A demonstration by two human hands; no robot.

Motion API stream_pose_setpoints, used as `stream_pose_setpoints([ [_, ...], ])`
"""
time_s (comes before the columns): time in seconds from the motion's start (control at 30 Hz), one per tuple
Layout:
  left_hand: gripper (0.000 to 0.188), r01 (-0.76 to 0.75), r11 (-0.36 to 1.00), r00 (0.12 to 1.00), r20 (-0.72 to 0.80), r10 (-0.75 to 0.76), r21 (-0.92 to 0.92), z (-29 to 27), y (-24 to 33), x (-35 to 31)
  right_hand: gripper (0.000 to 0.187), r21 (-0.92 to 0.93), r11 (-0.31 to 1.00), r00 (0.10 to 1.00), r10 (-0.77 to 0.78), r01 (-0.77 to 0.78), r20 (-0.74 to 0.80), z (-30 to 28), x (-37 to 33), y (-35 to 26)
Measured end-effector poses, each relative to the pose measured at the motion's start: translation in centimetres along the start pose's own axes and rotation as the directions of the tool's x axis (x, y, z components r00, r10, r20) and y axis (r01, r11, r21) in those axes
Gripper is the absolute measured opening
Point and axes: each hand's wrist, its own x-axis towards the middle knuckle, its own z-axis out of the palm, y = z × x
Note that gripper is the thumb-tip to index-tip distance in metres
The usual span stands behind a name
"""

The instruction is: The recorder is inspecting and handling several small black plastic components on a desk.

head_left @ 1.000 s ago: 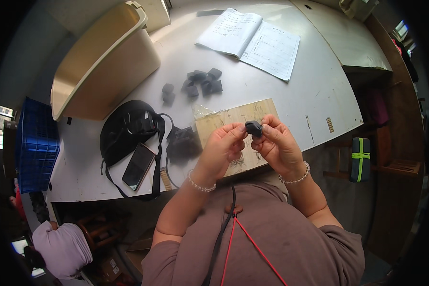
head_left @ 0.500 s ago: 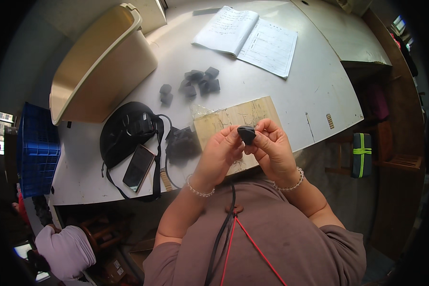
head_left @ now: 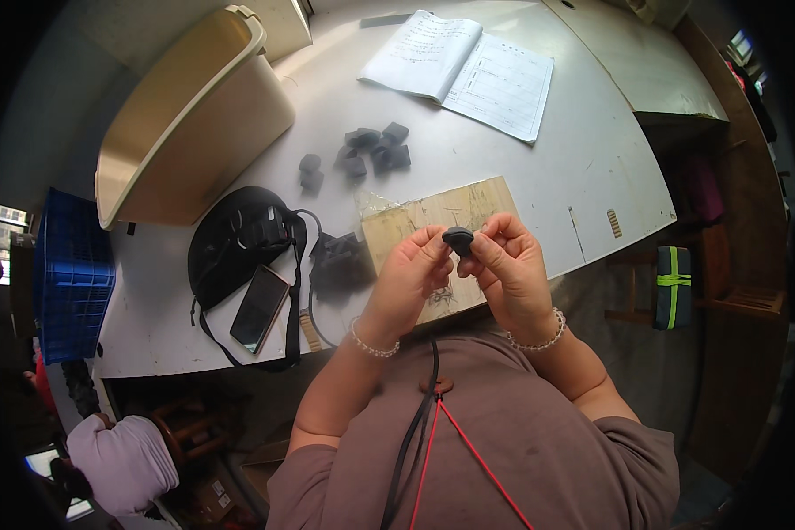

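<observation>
Between my two hands is a small black piece (head_left: pixel 458 239), rounded along its top and soft-looking; I cannot make out its exact kind. My left hand (head_left: pixel 418 265) pinches its left side with thumb and fingertips, and my right hand (head_left: pixel 506 262) grips its right side. Both are held above a wooden board (head_left: pixel 397 231) lying at the table's near edge. Left of the board sits a heap of similar dark pieces (head_left: pixel 341 268). Farther back lie several small dark blocky pieces (head_left: pixel 355 165) in loose clusters.
A large beige bin (head_left: pixel 212 132) stands at the back left, with a blue crate (head_left: pixel 72 283) beside the table. On the table are a black bag (head_left: pixel 230 252) with a strap, a phone (head_left: pixel 260 309) and an open notebook (head_left: pixel 495 75). Another person (head_left: pixel 119 464) is at lower left.
The black piece has turned between my fingers, showing a more rounded top now. Both hands stay in nearly the same place, and the view has shifted slightly.
</observation>
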Motion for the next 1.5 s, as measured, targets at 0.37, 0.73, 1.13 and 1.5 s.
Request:
stream_pose_setpoints([
  [0.37, 0.028, -0.606, 0.522, 0.747, 0.203, 0.633, 0.601, 0.8, 2.0, 0.3, 0.010, -0.027, 1.000, 0.999, 0.003, -0.004, -0.052, 0.4, 0.1, -0.4],
  [0.73, 0.018, -0.587, 0.661, 0.766, 0.057, 0.640, 0.469, 1.5, 0.4, 0.6, 0.010, -0.003, 1.000, 1.000, -0.031, 0.031, -0.003, 0.0, 0.0, -0.4],
  [1.13, 0.020, -0.493, 0.573, 0.805, 0.094, 0.585, 0.655, 2.3, 1.3, 0.3, 0.019, -0.001, 0.999, 0.998, 0.041, -0.041, 0.042, -0.4, -0.1, -0.3],
  [1.5, 0.017, -0.472, 0.473, 0.806, 0.146, 0.574, 0.744, 2.9, 2.8, -0.4, 0.008, -0.383, 0.924, 1.000, 0.015, -0.008, 0.015, 0.0, 0.2, -1.7],
])
